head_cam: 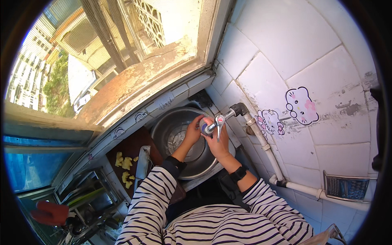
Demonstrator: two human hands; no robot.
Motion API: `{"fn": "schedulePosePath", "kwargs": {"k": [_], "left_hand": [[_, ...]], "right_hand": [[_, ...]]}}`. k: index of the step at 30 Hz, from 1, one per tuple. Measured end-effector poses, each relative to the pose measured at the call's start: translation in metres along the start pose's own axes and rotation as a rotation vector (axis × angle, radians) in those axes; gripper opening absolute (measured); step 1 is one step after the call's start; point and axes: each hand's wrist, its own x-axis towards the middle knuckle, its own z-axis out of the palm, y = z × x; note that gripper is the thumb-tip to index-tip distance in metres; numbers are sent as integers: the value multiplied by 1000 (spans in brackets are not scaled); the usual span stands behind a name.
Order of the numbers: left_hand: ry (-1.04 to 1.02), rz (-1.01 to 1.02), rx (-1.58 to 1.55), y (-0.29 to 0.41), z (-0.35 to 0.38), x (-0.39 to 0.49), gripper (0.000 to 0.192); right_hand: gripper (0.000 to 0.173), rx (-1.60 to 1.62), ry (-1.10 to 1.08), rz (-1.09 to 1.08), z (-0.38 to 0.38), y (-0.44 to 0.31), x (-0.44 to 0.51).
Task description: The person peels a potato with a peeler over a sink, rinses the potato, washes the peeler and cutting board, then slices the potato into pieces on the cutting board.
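Observation:
Both hands are at the spout of a metal water tap [218, 122] on the wall. My left hand [193, 131] has its fingers around the left side of a round fitting [204, 127] at the spout's end. From the right, my right hand [218, 142] grips the same fitting, partly hidden behind the tap's lever. Below the hands sits a large round metal basin [183, 147] with some water visible in its bottom. Left of the basin, several pieces of ginger [126, 163] lie on a brown cutting board [137, 144], beside a cleaver [141, 163].
A window with a screen and worn sill [147, 70] rises behind the basin. A pipe [271, 153] runs down the tiled wall at right, near a metal grater [346, 186]. A dish rack [95, 199] and a red glove [52, 212] are at lower left.

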Motion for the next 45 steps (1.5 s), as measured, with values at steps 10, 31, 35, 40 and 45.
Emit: {"fn": "schedulePosePath", "kwargs": {"k": [10, 31, 35, 40, 45], "left_hand": [[-160, -328, -174, 18, 31, -37, 26], [-78, 12, -20, 23, 28, -47, 56], [-113, -64, -220, 40, 39, -55, 65], [-27, -51, -285, 40, 55, -64, 67], [7, 58, -272, 38, 57, -56, 63]], "right_hand": [[55, -106, -279, -121, -33, 11, 15], [32, 504, -191, 624, -7, 137, -129], [36, 580, -112, 606, 6, 136, -124], [47, 797, 132, 573, 31, 136, -108], [54, 1085, 238, 675, 52, 123, -102]]}}
